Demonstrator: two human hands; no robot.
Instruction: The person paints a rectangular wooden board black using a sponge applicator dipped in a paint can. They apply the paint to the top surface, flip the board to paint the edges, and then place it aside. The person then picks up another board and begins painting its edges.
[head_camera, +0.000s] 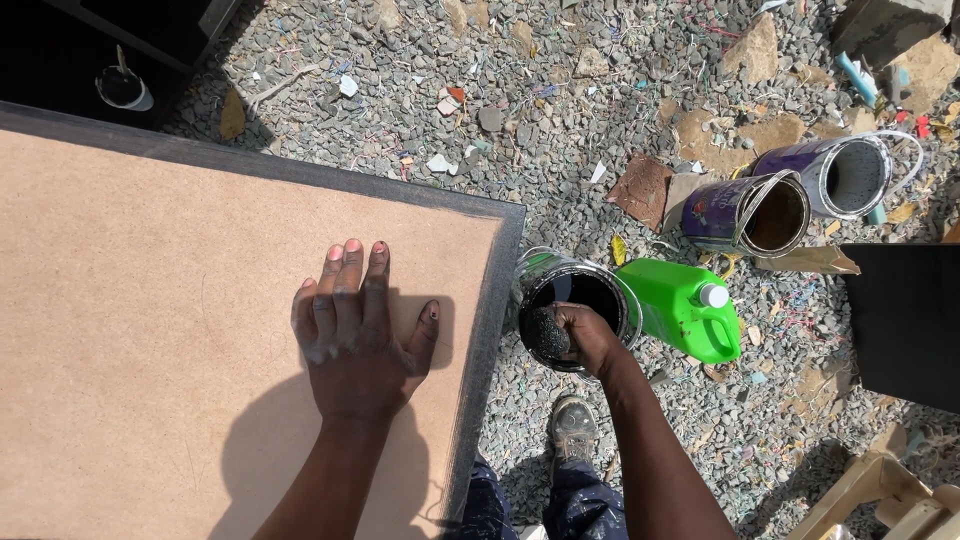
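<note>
Left hand (352, 335): flat, fingers spread, palm down on brown board (150, 330) with black-painted edge.

Right hand (585, 335): closed round a black-soaked sponge (548, 332), held at the mouth of the open paint tin (600, 290), which stands on gravel at 3 o'clock of the left hand, just beside the board's edge.

Green jug (680, 310): lying at 3 o'clock of the tin, touching it.

Two empty cans (790, 195): on their sides, at 1 o'clock.

Shoe (573, 428): at 6 o'clock of the tin.
</note>
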